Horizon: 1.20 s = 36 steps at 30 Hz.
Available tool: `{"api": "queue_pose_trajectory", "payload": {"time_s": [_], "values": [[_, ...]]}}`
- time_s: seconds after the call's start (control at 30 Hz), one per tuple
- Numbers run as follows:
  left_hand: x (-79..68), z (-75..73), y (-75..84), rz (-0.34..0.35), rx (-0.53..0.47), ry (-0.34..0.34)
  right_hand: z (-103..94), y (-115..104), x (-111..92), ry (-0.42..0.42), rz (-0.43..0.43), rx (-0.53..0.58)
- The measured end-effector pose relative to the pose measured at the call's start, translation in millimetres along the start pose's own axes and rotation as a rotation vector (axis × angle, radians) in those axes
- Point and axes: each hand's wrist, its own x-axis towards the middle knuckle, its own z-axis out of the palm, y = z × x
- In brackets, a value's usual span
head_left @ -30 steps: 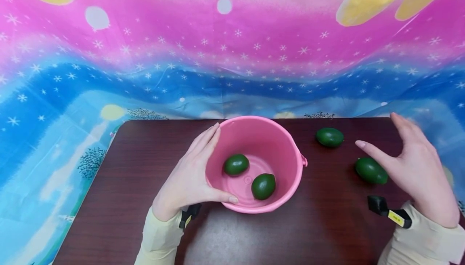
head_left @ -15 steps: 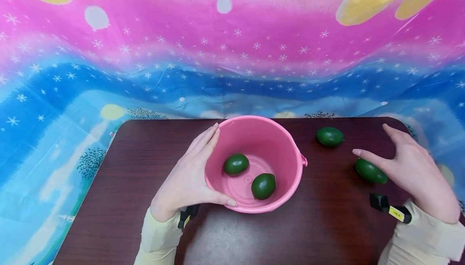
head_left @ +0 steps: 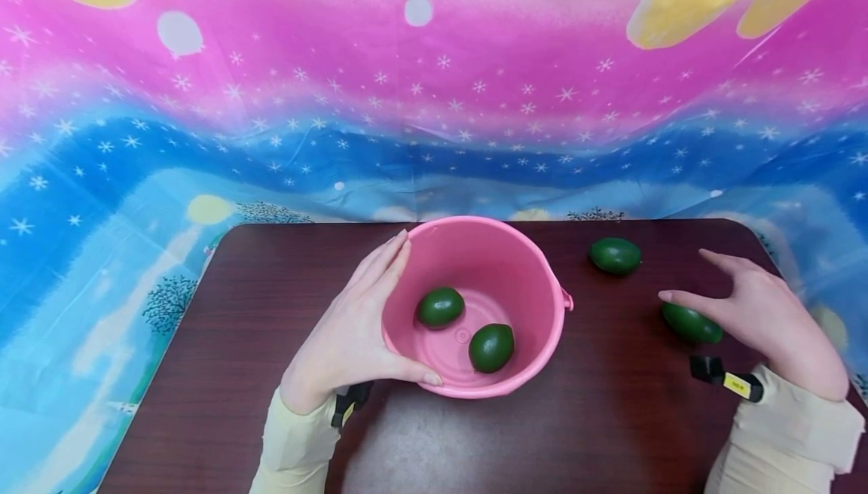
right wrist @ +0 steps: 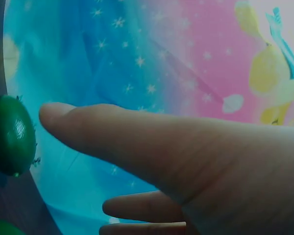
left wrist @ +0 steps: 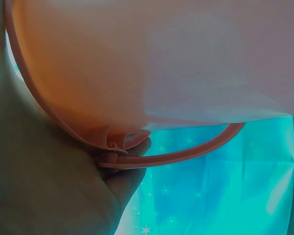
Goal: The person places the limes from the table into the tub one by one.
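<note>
A pink bucket (head_left: 488, 268) stands mid-table with two green limes (head_left: 441, 307) lying on its inside floor. My left hand (head_left: 349, 336) holds the bucket by its left side, thumb over the near rim and fingers along the outer wall. In the left wrist view the bucket's handle (left wrist: 186, 154) hangs against the outside. To the right, my right hand (head_left: 769, 321) hovers over a third lime (head_left: 688, 322), thumb and fingers spread apart and holding nothing; the hand partly hides that lime. Another lime (head_left: 615, 256) rests farther back, also visible in the right wrist view.
Everything stands on a dark brown wooden table (head_left: 237, 373) with rounded back corners. Directly behind its far edge hangs a pink and blue patterned cloth (head_left: 475, 117). The bucket's handle joint (head_left: 568, 300) sticks out on its right side.
My right hand has come down closer to the lime on the near right, its fingers dropping and the gap to the thumb narrowing. The left hand and bucket stay put.
</note>
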Motion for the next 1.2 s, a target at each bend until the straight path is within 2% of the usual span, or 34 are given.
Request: {"api": "queue_pose_trajectory", "payload": {"time_s": [0.47, 0.83, 1.2], "values": [[-2.7, -0.2, 0.1, -0.013, -0.005, -0.007, 9.0, 30, 14, -0.204, 0.013, -0.012], [-2.8, -0.3, 0.0, -0.006, -0.005, -0.008, 18.3, 44, 18, -0.21, 0.004, 0.038], [-1.4, -0.7, 0.2, 0.004, -0.008, -0.006, 22.4, 48, 22, -0.217, 0.017, 0.085]]}}
